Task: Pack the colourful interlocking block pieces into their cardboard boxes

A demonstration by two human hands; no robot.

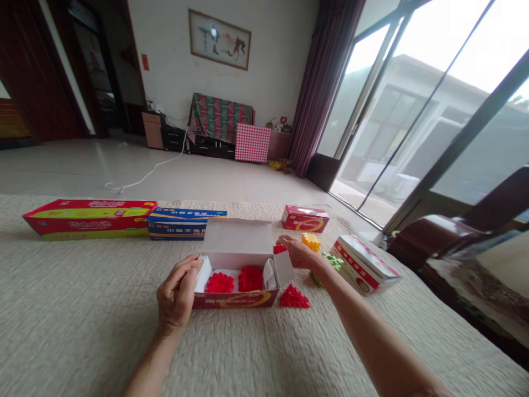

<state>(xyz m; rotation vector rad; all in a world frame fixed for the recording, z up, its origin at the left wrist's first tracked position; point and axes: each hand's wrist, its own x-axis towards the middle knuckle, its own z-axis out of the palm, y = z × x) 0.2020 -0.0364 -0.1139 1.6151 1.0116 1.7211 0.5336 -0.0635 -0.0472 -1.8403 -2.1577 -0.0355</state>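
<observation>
An open red carton (pixel 231 301) with a white inside stands in front of me, its lid raised at the back. In it lie a red toothed plastic block (pixel 220 283) and another red block (pixel 250 278), between white cloth-like wads at both ends. My left hand (pixel 178 286) grips the carton's left end, fingers bent over the edge. Behind the carton's right flap, my right hand (pixel 300 252) has its fingers closed over a red plastic block (pixel 280 250), partly hidden. Near it are a yellow block (pixel 311 241), a green block (pixel 333 261) and a red triangular block (pixel 293 298).
A long red-and-green box (pixel 91 220) and a blue battery box (pixel 185 220) stand at the back left. A small red box (pixel 305 219) is behind my right hand. A white-and-red box (pixel 366 266) sits to the right on the quilted cover (pixel 103 309).
</observation>
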